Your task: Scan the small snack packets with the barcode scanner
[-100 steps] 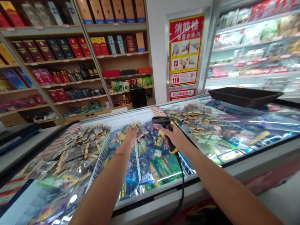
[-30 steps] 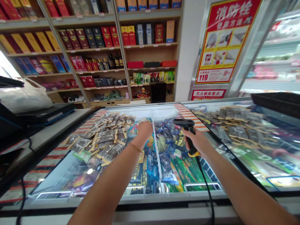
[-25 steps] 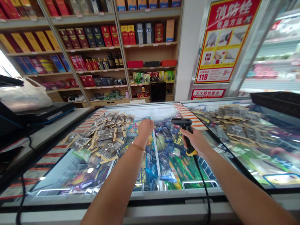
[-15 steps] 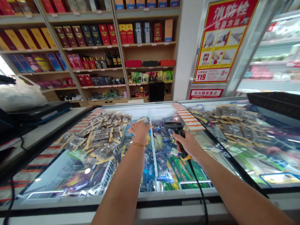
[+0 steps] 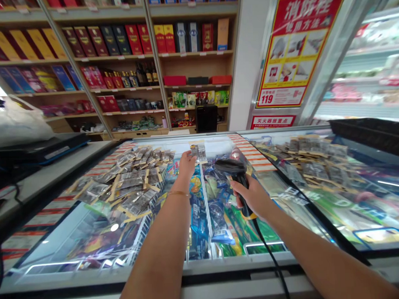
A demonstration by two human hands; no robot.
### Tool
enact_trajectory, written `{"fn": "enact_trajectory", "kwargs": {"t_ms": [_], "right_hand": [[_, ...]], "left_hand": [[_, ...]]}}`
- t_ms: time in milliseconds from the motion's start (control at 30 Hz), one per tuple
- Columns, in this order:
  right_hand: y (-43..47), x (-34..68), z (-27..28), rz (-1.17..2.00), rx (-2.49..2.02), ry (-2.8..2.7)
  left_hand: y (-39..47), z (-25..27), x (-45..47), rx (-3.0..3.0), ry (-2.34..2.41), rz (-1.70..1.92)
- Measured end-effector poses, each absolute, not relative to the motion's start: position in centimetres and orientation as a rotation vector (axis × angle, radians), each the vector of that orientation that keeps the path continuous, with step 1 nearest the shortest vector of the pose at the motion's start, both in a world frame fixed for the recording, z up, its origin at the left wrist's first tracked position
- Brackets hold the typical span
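Observation:
My left hand is closed on the edge of a small clear packet with tan ends and dark contents, held over the freezer near its far side. My right hand grips a black barcode scanner by its handle, its head pointing toward the packet's side. A dark cable runs from the handle down past the freezer's front edge. Left of my left hand, a heap of similar packets lies on the glass top. Blue and green food bags show through the glass beneath my arms.
Another packet pile lies on the right-hand glass, near a black tray. A white plastic bag sits on a dark device at left. Beyond the freezer stand shelves of boxes and bottles.
My left hand has turned and moved slightly farther away, bringing the packet more upright into view. The scanner's head has tilted and shifted slightly left in my right hand.

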State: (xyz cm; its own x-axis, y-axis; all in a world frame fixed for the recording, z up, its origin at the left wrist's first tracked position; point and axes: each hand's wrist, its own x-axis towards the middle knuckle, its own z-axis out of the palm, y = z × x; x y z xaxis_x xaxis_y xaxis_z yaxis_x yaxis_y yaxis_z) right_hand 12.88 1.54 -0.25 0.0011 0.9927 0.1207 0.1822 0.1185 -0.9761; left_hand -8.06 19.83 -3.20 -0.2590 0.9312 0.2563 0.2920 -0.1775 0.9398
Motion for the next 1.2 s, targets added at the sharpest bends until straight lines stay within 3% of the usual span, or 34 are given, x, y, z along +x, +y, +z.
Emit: {"fn": "enact_trajectory", "kwargs": {"t_ms": [1200], "right_hand": [[1.4,13.0,0.7,1.06,-1.237,-1.369]], "left_hand": [[20.0,-3.3,-7.6,1.387,1.614,1.463]]}}
